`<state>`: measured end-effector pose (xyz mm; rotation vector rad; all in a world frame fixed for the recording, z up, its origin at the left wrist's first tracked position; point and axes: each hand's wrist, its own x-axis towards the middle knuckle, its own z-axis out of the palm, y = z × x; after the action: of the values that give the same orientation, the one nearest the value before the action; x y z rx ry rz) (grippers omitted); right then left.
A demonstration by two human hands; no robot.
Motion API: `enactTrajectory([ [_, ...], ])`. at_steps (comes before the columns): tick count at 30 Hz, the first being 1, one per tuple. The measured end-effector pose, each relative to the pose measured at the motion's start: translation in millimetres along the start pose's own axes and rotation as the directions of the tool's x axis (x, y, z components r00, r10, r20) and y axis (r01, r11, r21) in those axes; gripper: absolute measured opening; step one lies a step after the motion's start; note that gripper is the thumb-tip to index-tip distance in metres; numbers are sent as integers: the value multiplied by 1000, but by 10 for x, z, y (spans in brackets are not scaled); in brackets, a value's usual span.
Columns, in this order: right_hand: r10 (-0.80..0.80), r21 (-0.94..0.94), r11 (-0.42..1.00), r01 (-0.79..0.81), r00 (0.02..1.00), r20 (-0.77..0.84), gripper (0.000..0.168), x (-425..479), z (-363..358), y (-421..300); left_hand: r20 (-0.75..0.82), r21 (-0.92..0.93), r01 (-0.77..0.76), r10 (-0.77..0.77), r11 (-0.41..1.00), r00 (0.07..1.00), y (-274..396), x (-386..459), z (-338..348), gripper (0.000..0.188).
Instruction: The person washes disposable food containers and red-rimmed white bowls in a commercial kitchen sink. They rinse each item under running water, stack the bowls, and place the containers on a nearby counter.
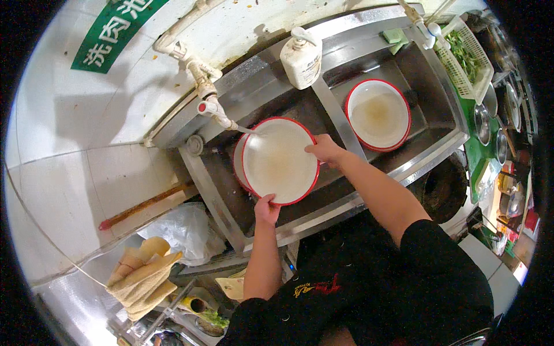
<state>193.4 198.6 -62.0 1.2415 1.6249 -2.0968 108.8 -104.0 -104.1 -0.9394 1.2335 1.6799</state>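
Observation:
Both of my hands grip a white enamel basin with a red rim over the left sink bowl. My left hand holds its near rim, thumb over the edge, and my right hand holds its right rim. Water runs into it from a tap with a red-marked knob. Cloudy liquid is inside. Part of another red-rimmed basin shows beneath it at the left. In the right sink bowl stands a similar basin with cloudy liquid and sediment.
A white pump bottle stands at the divider's back end. A green sponge lies on the back right ledge. Right of the sink is a plastic basket of green leaves. Folded yellowish cloths and a plastic bag are at the lower left.

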Motion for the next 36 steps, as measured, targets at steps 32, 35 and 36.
enactTrajectory([
  [32, 180, 670, 742, -37, 973, -146, 35, -189, 243, -36, 370, -139, -344, 371, 929, 852, 825, 8, 768, 51],
  [35, 145, 631, 775, -16, 978, -153, 37, -335, 244, -81, 302, -142, -165, 202, 976, 932, 1065, -170, 899, 51],
  [36, 158, 631, 775, -35, 977, -140, 37, -361, 200, -111, 281, -122, -150, 179, 981, 943, 1057, -191, 896, 51],
])
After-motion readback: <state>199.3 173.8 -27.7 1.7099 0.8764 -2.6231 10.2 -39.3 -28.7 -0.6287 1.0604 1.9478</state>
